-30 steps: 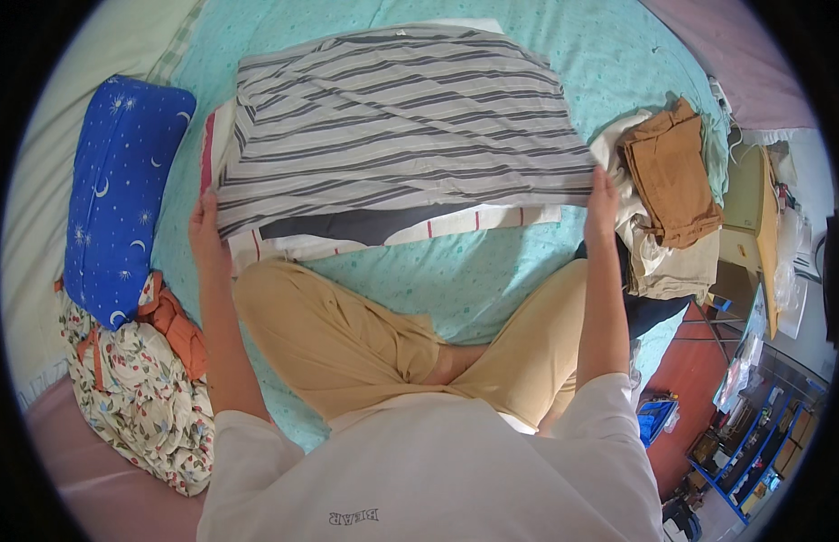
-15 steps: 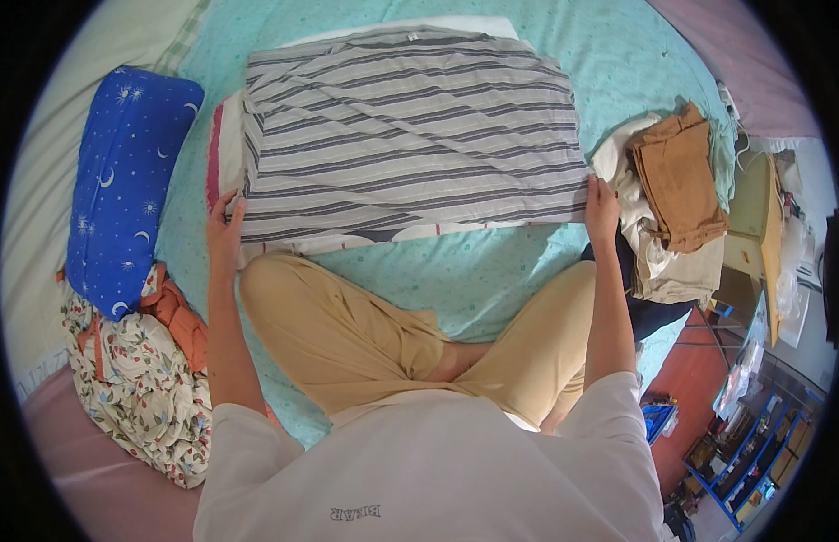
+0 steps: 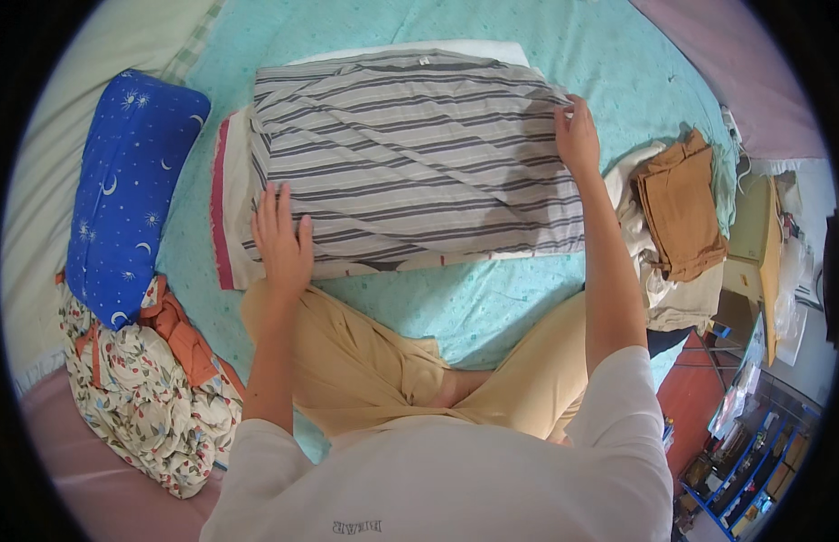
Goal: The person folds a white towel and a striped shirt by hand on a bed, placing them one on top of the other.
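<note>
A grey-and-white striped shirt [image 3: 410,163] lies spread out in front of my crossed legs, its collar toward the far side. My left hand [image 3: 282,239] rests on the shirt's near left part with the fingers stretched out. At the far right corner, my right hand [image 3: 577,135] has its fingers bent around the shirt's edge and pinches the fabric. Beneath the shirt lies a pale cloth with a red border [image 3: 223,203], showing along the left and near sides. More white cloth [image 3: 478,51] sticks out past the collar.
On the left are a blue moon-and-star pillow [image 3: 135,190] and a crumpled cherry-print cloth [image 3: 149,397] with orange fabric. To the right sits a clothes pile topped by brown folded clothing [image 3: 680,212]. A turquoise sheet [image 3: 609,54] covers the bed; a blue-framed shelf [image 3: 754,461] stands beyond its right side.
My left hand has moved from the shirt's left edge onto its surface, fingers now spread. My right hand has slid from the near right corner up to the far right corner.
</note>
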Available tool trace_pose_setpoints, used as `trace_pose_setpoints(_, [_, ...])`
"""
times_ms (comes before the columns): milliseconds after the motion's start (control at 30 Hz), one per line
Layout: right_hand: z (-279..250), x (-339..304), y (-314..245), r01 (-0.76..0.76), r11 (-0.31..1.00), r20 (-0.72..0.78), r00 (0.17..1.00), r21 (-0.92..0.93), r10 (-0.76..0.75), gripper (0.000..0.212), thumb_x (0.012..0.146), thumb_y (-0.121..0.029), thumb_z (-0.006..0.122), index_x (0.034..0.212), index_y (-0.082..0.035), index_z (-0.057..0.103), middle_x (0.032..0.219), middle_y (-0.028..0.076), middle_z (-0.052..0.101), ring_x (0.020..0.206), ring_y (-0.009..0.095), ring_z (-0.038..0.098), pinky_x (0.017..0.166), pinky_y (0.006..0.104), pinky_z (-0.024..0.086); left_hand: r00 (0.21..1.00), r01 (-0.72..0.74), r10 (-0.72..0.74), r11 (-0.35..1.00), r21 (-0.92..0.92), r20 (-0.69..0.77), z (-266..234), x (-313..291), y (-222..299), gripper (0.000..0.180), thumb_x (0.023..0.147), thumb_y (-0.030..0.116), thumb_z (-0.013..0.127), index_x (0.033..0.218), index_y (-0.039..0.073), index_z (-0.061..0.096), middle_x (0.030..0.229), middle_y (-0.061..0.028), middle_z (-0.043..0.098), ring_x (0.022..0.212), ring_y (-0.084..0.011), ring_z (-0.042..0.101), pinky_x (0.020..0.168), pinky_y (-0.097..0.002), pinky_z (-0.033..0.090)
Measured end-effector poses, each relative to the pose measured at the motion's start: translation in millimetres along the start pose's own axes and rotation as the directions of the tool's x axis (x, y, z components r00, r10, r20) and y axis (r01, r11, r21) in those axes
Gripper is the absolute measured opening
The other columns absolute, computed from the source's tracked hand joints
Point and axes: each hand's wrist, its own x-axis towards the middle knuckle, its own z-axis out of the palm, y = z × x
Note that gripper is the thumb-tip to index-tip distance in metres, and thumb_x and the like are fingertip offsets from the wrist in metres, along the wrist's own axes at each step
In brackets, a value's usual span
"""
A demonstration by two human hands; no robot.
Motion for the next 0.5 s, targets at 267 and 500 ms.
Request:
trace_pose_setpoints(267, [21, 60, -10, 0.21, 0.902, 0.258, 0.959, -0.377, -0.115, 0.012, 0.09, -0.015, 0.05, 0.092, -0.007, 0.059, 0.099, 0.015, 0.064, 0.085, 0.039, 0.064, 0.074, 0.0481, 0.051, 0.997, 0.073, -0.073, 0.997, 0.004, 0.012, 7, 1, 0, 0.055, 0.095, 0.019, 0.049, 0.147, 0.008, 0.035, 0.154, -0.0155, 0.03, 0.143, -0.0331, 0.025, 0.116, -0.0465, 0.015])
trace_pose_setpoints(500, [33, 72, 17, -0.123, 0.855, 0.127, 0.968, -0.503, 0.214, 0.017, 0.09, -0.015, 0.047, 0.096, -0.007, 0.06, 0.103, 0.016, 0.064, 0.094, 0.038, 0.064, 0.076, 0.0481, 0.052, 0.996, 0.06, -0.062, 0.998, -0.033, -0.069, 4, 14, 10, 0.047, 0.093, 0.014, 0.052, 0.139, 0.006, 0.045, 0.148, -0.0147, 0.039, 0.137, -0.0336, 0.034, 0.113, -0.0465, 0.02])
